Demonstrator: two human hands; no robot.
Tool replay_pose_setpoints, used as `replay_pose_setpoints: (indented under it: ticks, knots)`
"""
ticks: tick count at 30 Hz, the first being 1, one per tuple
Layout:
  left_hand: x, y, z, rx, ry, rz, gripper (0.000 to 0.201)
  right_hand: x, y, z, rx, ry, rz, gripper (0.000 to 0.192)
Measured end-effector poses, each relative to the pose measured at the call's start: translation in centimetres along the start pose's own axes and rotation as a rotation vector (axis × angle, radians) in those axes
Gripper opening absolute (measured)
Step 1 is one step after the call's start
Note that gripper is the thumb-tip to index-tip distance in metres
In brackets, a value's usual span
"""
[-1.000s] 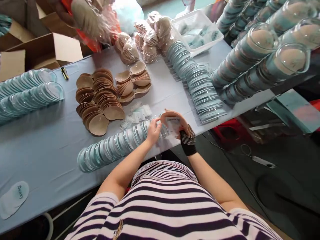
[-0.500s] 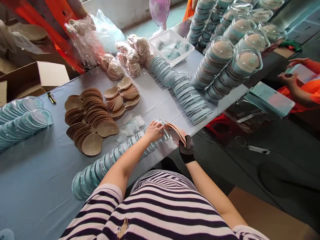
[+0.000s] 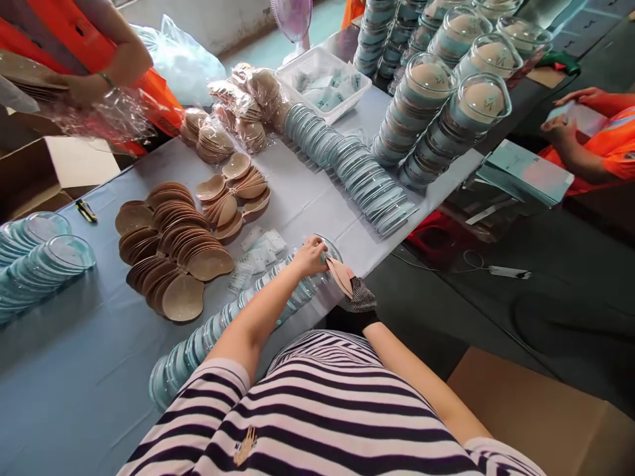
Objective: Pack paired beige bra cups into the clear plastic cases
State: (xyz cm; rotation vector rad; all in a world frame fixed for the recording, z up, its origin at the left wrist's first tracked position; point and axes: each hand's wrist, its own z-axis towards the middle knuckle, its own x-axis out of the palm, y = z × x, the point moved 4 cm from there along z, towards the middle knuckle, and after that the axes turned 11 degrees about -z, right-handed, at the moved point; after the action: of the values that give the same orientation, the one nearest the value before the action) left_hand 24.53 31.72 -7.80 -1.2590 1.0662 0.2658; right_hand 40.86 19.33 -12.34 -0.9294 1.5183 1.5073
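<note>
My gloved right hand [image 3: 361,295] is closed on a folded pair of beige bra cups [image 3: 340,275] at the table's front edge. My bare left hand [image 3: 311,256] is bent over the near end of a long row of nested clear plastic cases [image 3: 218,325], its fingers closed at the rim of the end case [image 3: 332,247]. The tip of the folded cups meets my left fingertips. Small white printed packets [image 3: 262,247] lie just beyond the row. Past them are stacked brown bra cups [image 3: 191,228] and a smaller pile of cups [image 3: 237,197].
More nested cases [image 3: 47,261] lie at left, near a yellow cutter [image 3: 86,211]. Another case row [image 3: 347,165] runs toward a white basket [image 3: 325,79]. Tall filled stacks [image 3: 421,106] stand at right. Co-workers in orange handle bagged cups at upper left and a box at right.
My right hand has brought the cups left and lower, against my left fingertips, and they look more tightly folded. The view has shifted slightly. A co-worker's arm with cups shows more at upper left.
</note>
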Motion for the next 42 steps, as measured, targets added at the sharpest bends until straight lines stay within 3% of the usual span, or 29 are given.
replay_pose_setpoints:
  ticks: [6,8,12,16,20,25,34,38,42]
  knots:
    - [0.3,-0.5,-0.3,0.053,0.008,-0.14,0.095,-0.7,2.7,5.6,0.066,0.185,-0.087,0.038]
    - [0.4,-0.6,-0.4,0.059,0.035,-0.109,0.101,-1.3,3.2,7.2,0.08,0.208,-0.136,0.033]
    - [0.6,-0.4,-0.6,0.02,0.048,0.014,0.097,-2.2,2.7,7.1,0.042,0.235,-0.229,0.036]
    - [0.7,-0.2,-0.5,0.019,0.069,0.093,0.098,-1.7,1.7,5.6,-0.003,0.273,-0.236,0.027]
    - [0.7,-0.1,-0.4,0.016,0.073,0.091,0.098,0.1,1.6,5.8,0.121,0.267,-0.139,0.032]
    - [0.9,-0.1,-0.6,0.047,0.061,0.115,0.098,2.1,2.4,6.8,0.176,0.419,0.07,0.027]
    - [1.1,-0.3,-0.4,0.033,0.024,0.112,0.093,1.1,0.6,6.3,0.056,0.727,0.346,0.027]
    - [1.2,-0.6,-0.4,0.027,-0.005,0.113,0.091,0.2,1.1,6.4,-0.053,0.662,-0.068,0.028]
    - [1.3,-1.2,-0.7,0.021,-0.046,0.114,0.087,-1.9,2.0,6.9,-0.173,0.464,-0.282,0.027]
